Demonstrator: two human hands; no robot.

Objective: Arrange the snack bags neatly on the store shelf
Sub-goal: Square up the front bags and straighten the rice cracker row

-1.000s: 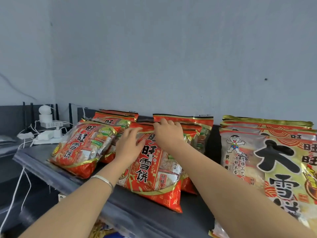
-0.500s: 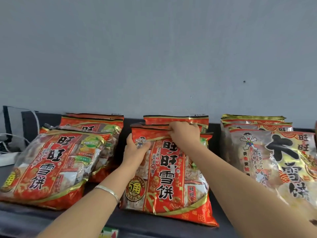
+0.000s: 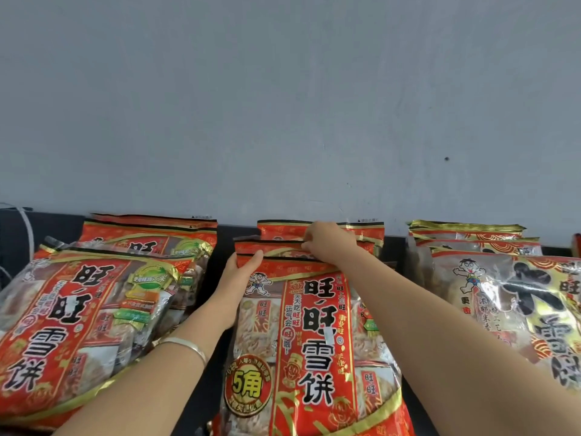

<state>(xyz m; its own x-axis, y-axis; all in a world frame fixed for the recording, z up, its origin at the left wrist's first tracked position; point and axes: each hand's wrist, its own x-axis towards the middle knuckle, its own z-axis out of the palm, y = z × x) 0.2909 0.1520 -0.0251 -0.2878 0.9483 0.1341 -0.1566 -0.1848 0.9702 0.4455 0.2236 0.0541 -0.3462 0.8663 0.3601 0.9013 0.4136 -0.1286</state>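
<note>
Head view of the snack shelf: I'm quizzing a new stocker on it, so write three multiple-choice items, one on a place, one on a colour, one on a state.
1. Where does the left hand grip the front middle bag?
A) its top left corner
B) its bottom edge
C) its right side

2. What colour are the top seals of the right-hand stack?
A) blue
B) gold
C) white

3. What is the right hand doing?
A) lying flat and open
B) hanging idle
C) pinching the top edge of the bag behind the front one

Answers:
1 A, the thumb lies over that corner of the bag.
2 B, gold bands run along those tops.
3 C, the fingertips close on that bag's seal.
</note>
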